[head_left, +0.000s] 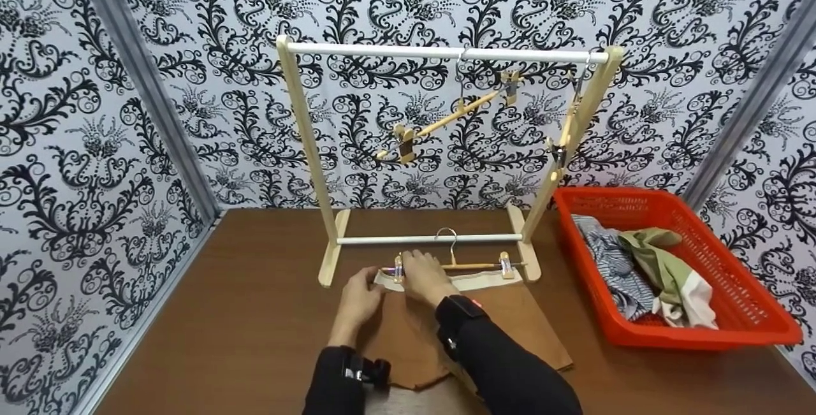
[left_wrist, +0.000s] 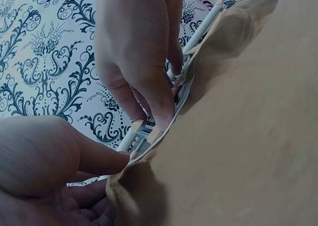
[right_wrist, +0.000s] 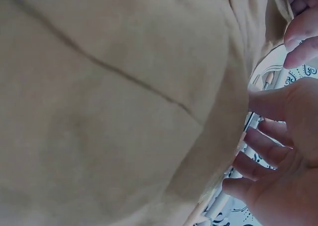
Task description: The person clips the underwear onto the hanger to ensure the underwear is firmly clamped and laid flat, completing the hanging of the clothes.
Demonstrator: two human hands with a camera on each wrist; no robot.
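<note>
A brown garment (head_left: 408, 338) with a pale waistband (head_left: 484, 280) lies flat on the table, its top edge along a wooden clip hanger (head_left: 472, 266). My left hand (head_left: 358, 303) pinches the waistband's left corner between thumb and fingers. Beside it, my right hand (head_left: 426, 278) pinches the hanger's left clip (left_wrist: 145, 129) at the waistband; its thumb is on the garment side. The hanger's right clip (head_left: 506, 266) sits over the waistband's right end. In the right wrist view, brown cloth (right_wrist: 114, 112) fills most of the picture, and my right fingers (right_wrist: 266, 146) partly hide the hanger.
Behind the hands stands a wooden rack with a white top rail (head_left: 382, 51). A clip hanger (head_left: 456, 115) and another hanger (head_left: 566, 128) hang from it. To the right, a red basket (head_left: 701, 337) contains a striped cloth (head_left: 609, 262) and a green-and-white cloth (head_left: 669, 268).
</note>
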